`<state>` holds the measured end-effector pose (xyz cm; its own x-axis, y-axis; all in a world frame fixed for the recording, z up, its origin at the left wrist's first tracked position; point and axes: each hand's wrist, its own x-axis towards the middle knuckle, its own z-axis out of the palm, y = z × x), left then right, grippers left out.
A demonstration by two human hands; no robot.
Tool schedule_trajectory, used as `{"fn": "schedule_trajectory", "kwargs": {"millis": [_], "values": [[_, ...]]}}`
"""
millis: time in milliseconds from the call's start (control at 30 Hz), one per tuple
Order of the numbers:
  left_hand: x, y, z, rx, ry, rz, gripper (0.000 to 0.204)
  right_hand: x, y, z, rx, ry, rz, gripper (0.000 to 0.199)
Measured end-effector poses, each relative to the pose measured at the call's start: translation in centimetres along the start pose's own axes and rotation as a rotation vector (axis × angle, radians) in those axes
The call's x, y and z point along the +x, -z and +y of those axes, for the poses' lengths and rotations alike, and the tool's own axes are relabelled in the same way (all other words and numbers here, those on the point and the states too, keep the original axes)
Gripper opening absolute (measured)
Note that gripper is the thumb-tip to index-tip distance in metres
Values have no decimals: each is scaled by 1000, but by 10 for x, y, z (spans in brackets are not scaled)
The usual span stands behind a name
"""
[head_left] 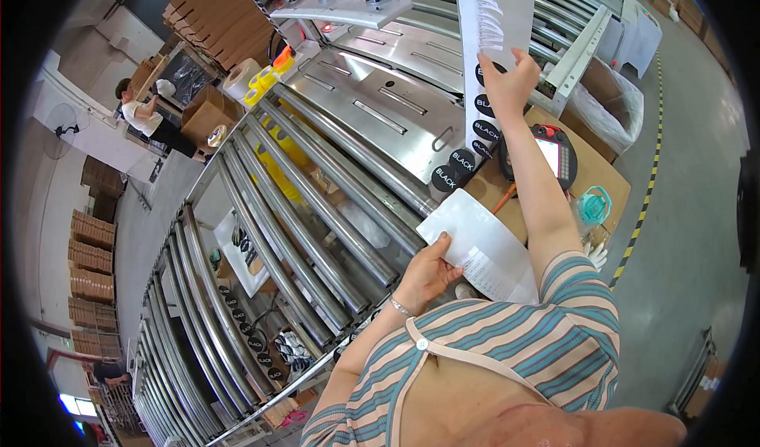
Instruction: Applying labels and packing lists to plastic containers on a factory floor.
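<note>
My left hand (431, 275) grips the near left edge of a glossy white sheet (495, 245), thumb on top. The sheet curves, and small print runs over its lower part. My right hand (511, 83) is raised at a white upright post (518, 8) with its fingers apart and nothing visible between them. One fingertip is at a round black sticker on the post, whether touching I cannot tell. Several more round black stickers (485, 105) run down the post below it, and narrow white strips (487, 12) hang on its upper part.
A roller conveyor (317, 202) stretches to the left, leading to a metal plate bed (388, 99). A dark handheld control panel (546, 158) lies on cardboard at the right, near a teal-lidded container (594, 206). Another person (142, 115) stands at the far left by cardboard boxes (210, 115).
</note>
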<state>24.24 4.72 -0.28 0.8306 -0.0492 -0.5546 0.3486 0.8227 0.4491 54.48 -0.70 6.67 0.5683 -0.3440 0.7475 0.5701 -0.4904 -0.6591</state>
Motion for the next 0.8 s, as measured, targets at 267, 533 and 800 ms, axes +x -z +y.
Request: {"fn": "schedule_trajectory", "kwargs": {"millis": [267, 533, 800], "values": [[-14, -1, 4, 14, -41, -4, 27, -49, 116, -19, 655, -294, -1439, 42], [-23, -9, -1, 92, -97, -59, 30, -74, 172, -48, 629, -437, -1519, 60], [-28, -5, -9, 113, -124, -86, 27, -85, 184, -84, 144, 435, -774, 45]]}}
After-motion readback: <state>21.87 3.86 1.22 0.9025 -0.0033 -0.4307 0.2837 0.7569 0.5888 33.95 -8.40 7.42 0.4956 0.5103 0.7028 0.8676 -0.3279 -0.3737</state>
